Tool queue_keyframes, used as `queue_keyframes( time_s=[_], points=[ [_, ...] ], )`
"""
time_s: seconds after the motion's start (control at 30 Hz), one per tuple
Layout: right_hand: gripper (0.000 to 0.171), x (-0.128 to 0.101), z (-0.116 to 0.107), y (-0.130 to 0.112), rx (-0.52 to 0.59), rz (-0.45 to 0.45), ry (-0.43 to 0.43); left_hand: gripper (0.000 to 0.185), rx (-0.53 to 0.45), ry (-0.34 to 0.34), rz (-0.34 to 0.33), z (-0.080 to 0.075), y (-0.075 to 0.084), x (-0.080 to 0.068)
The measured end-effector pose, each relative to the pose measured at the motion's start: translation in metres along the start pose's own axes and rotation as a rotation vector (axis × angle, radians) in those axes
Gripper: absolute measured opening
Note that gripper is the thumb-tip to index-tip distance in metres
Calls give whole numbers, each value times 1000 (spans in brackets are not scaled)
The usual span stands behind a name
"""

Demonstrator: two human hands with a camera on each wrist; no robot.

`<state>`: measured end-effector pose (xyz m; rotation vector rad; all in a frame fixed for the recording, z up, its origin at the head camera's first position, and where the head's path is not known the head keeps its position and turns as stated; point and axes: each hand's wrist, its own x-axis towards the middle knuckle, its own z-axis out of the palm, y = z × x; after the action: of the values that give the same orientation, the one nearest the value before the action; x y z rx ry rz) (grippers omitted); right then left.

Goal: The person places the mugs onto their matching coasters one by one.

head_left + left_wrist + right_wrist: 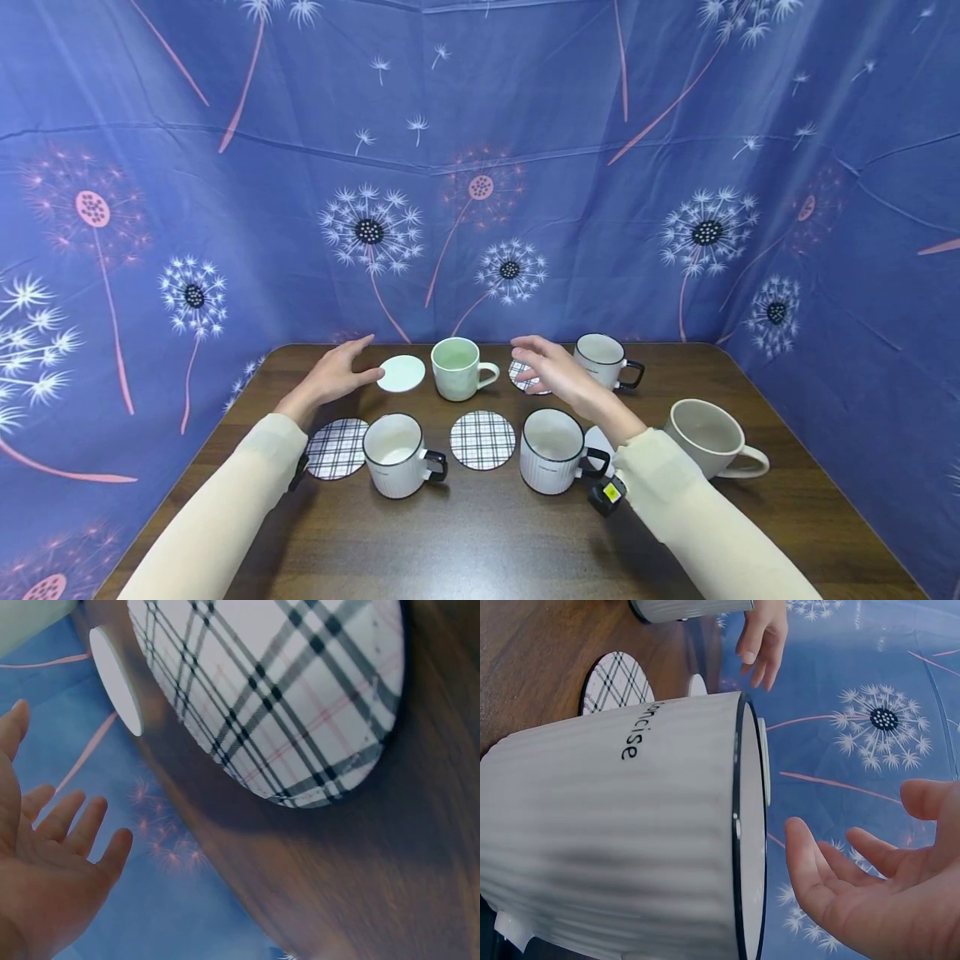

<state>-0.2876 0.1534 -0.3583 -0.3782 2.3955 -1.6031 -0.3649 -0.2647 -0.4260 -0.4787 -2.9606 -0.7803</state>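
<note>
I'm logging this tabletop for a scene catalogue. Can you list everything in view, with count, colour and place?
Ribbed mugs: three, white with black rims and handles; two front, one back right.
Green mug: one, pale green, back centre.
Cream mug: one, far right.
Plaid coasters: three; two front, one under the right hand.
Plain coaster: one, white, back left.
Table: one, dark wood.
Backdrop: blue dandelion cloth.
Left hand: open, by the plain coaster.
Right hand: open, above a plaid coaster.
</note>
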Motion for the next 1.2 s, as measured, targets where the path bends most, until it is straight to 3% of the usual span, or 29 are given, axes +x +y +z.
queue_keyframes(
  time_s=[0.7,1.2],
  points=[
    [52,4,13,1,12,22,6,81,20,-61,5,20,-8,13],
    [52,7,17,3,6,14,7,83,58,-125,-39,28,-13,22]
  ],
)
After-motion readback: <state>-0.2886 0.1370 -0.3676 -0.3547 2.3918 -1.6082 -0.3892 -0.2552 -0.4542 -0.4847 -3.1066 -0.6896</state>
